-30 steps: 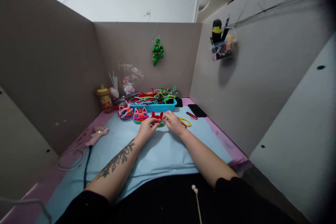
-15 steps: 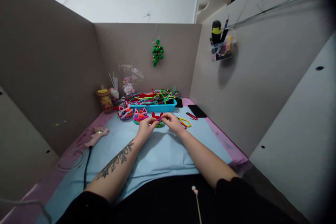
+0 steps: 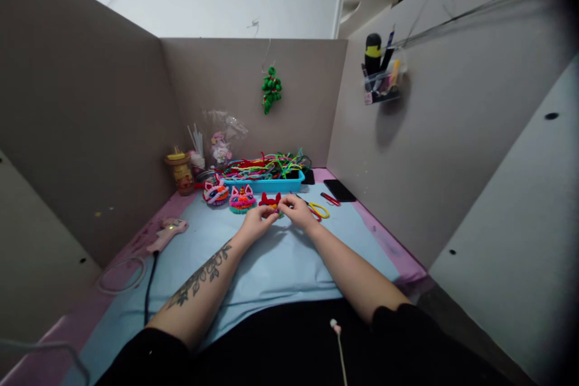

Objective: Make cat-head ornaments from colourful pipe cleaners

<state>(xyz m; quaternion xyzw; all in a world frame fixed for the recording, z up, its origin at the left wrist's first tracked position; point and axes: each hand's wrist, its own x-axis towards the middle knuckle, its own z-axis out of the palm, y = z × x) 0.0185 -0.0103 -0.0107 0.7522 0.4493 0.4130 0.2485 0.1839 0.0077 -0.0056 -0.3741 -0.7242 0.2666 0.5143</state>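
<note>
A small red-eared pipe-cleaner animal head (image 3: 269, 199), with some orange and green below, is between my hands, partly covered by fingers. My left hand (image 3: 257, 224) pinches it at its lower front. From the other side, my right hand (image 3: 296, 211) closes thumb and fingertips on its right edge. Just left of it sits a finished-looking pink and orange pipe-cleaner head (image 3: 242, 199) with a striped horn, and beside that a lilac and orange pipe-cleaner head (image 3: 216, 192). Yellow-handled scissors (image 3: 320, 211) lie right of my right hand.
Behind stands a blue tray (image 3: 266, 185) heaped with pipe cleaners (image 3: 271, 164). A pink glue gun (image 3: 167, 233) lies at left, its cord trailing forward. At right are a red cutter (image 3: 330, 199) and a black phone (image 3: 340, 190). Grey partitions (image 3: 307, 96) surround the table.
The red-eared head has tilted and shifted slightly left, showing orange. My left fingers have slid a little right and down along it; my right hand has barely moved.
</note>
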